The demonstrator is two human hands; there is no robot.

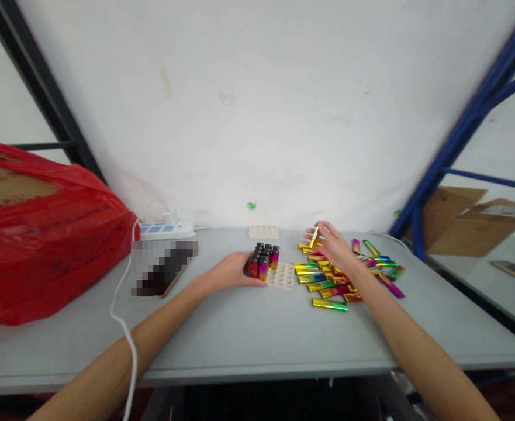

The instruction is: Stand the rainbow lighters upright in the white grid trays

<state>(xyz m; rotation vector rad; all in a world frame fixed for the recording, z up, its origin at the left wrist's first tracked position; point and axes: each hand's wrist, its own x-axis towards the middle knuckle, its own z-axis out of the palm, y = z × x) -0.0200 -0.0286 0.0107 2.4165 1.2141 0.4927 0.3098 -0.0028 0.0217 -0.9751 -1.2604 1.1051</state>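
Several shiny upright lighter cases (263, 263) in red, purple and yellow with black tops stand packed together on the left part of a pale tray (286, 276) with round holes. My left hand (235, 270) is closed around their left side, the thumb along the front edge; its far fingers are hidden. Over to the right, my right hand (329, 241) pinches a gold lighter case (314, 237), held tilted above the pile. Beneath and beside that hand lies a heap of loose metallic lighter cases (322, 279) in gold, green, red and purple.
A second pale tray (263, 232) lies by the wall. Leftward are a dark phone (169, 275), partly pixelated, a white power strip (165, 229) and a big red plastic bag (55, 245). A white cable (123, 324) crosses my left forearm. An open cardboard box (454, 225) stands beyond the blue frame (463, 126).
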